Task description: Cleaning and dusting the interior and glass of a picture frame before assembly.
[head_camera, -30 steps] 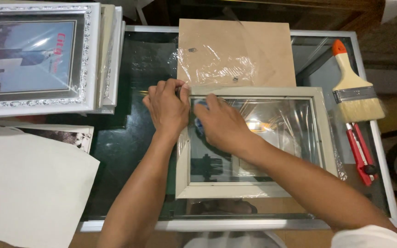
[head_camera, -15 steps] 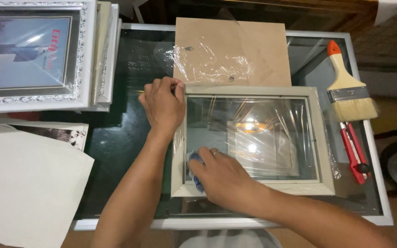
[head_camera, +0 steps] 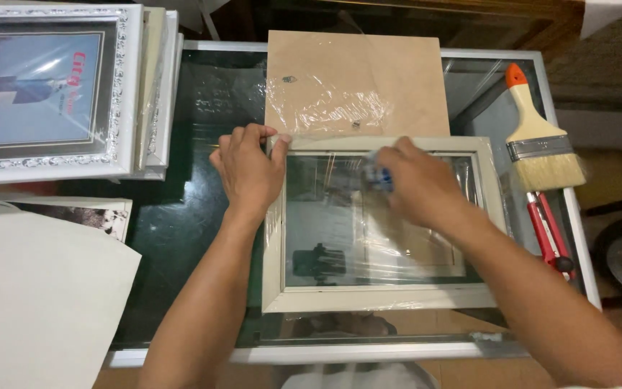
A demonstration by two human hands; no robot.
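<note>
A cream picture frame (head_camera: 275, 245) with a glass pane lies flat on the dark glass table (head_camera: 181, 216). My left hand (head_camera: 248, 171) presses down on the frame's upper left corner. My right hand (head_camera: 415, 184) is blurred over the upper part of the pane, shut on a small blue and white cloth (head_camera: 379, 175) that touches the glass. Clear plastic film (head_camera: 325, 108) is crumpled on the brown backing board (head_camera: 358, 72) just beyond the frame.
A paintbrush (head_camera: 541, 140) with an orange-tipped handle and a red utility knife (head_camera: 550, 238) lie at the right. A stack of white ornate frames (head_camera: 127, 94) with a picture stands at the back left. A large white sheet (head_camera: 30, 302) covers the front left.
My right hand has swept with the cloth from the pane's upper left, down to its lower left, then up to the upper middle. My left hand has stayed on the corner.
</note>
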